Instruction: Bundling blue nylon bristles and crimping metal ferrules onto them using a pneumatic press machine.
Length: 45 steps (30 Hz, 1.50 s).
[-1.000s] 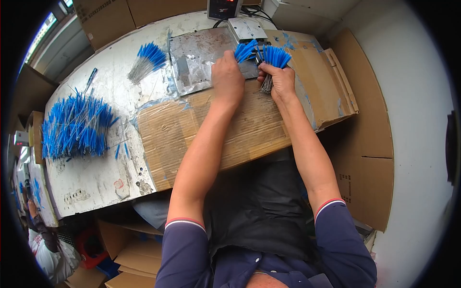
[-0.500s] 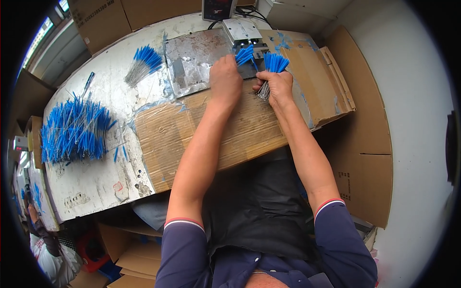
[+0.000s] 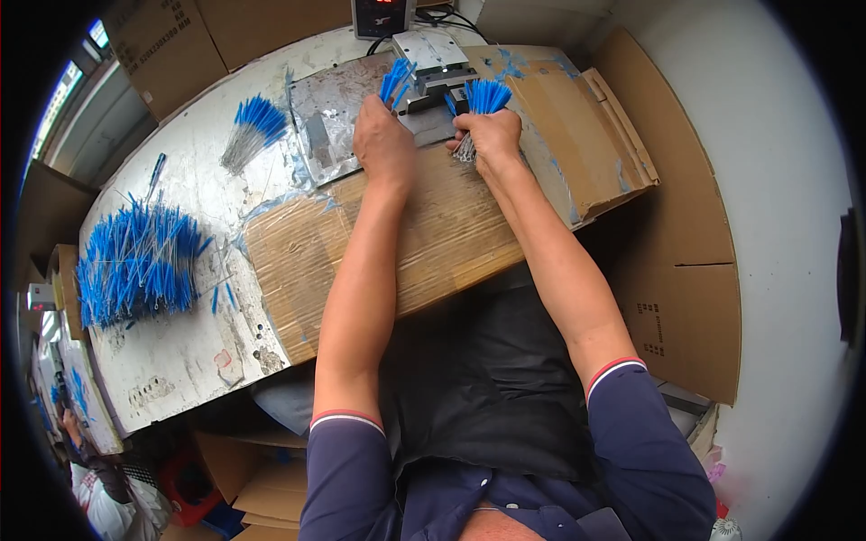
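My left hand [image 3: 382, 142] is closed round a small bunch of thin wires with blue sleeves [image 3: 394, 81], held over the metal plate with the blue ends pointing up and away. My right hand [image 3: 494, 135] grips a thicker bunch of blue-sleeved wires [image 3: 487, 96]. Bare silvery wire ends stick out below its fingers. Just beyond and between the hands stands a small metal machine [image 3: 436, 61] with a dark front block. Part of that block is hidden behind my right hand's bunch.
On the white table lie a fanned bundle of blue-sleeved wires [image 3: 255, 128], a large heap of them [image 3: 142, 261] and a pen [image 3: 157, 173]. Flattened cardboard [image 3: 307, 261] covers the near edge. A box with a red display [image 3: 382, 18] stands behind. Another person [image 3: 99, 478] works at the far left.
Both hands have shifted left and slightly up in the picture. The left hand's bunch has come away from the machine front, widening the gap between the hands. The whole view has also shifted a little.
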Each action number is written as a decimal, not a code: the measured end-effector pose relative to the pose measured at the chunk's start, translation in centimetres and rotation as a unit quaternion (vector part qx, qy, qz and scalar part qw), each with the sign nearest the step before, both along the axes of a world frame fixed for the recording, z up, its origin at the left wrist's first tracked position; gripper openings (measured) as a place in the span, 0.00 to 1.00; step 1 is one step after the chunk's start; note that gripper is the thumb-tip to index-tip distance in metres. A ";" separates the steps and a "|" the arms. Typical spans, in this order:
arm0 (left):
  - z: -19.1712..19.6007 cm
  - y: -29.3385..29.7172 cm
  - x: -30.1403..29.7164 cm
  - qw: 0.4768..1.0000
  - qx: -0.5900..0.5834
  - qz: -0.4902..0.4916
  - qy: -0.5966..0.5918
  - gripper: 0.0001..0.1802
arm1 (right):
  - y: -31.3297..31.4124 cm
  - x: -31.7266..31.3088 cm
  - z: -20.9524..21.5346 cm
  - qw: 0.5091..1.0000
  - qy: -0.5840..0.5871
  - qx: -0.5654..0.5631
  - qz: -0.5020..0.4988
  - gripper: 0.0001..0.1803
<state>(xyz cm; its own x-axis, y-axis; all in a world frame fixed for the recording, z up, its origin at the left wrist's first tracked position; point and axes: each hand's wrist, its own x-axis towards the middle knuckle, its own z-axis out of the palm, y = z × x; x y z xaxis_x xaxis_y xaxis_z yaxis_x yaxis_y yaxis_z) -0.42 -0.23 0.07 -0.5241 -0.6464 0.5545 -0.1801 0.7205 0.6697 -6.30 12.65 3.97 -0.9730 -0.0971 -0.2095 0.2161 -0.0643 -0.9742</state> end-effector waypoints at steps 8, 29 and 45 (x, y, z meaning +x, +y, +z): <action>0.1 0.0 0.0 0.999 -0.038 0.010 0.031 0.04 | -1.0 0.2 0.2 1.000 -0.010 0.020 -0.020 0.07; 0.2 0.4 0.1 0.997 -0.040 -0.070 -0.012 0.08 | 1.5 0.7 0.0 0.992 -0.047 -0.119 -0.021 0.06; 0.2 0.5 0.4 0.993 -0.100 -0.050 -0.044 0.07 | 2.0 1.1 0.0 0.996 -0.022 -0.079 0.037 0.05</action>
<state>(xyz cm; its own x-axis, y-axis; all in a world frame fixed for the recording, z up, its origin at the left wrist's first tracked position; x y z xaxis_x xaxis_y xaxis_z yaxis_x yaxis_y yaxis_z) -0.06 0.29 0.28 -0.6325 -0.4705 0.6153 -0.1524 0.8544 0.4967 -5.19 14.60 3.96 -0.9525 -0.2026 -0.2275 0.2675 -0.1988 -0.9428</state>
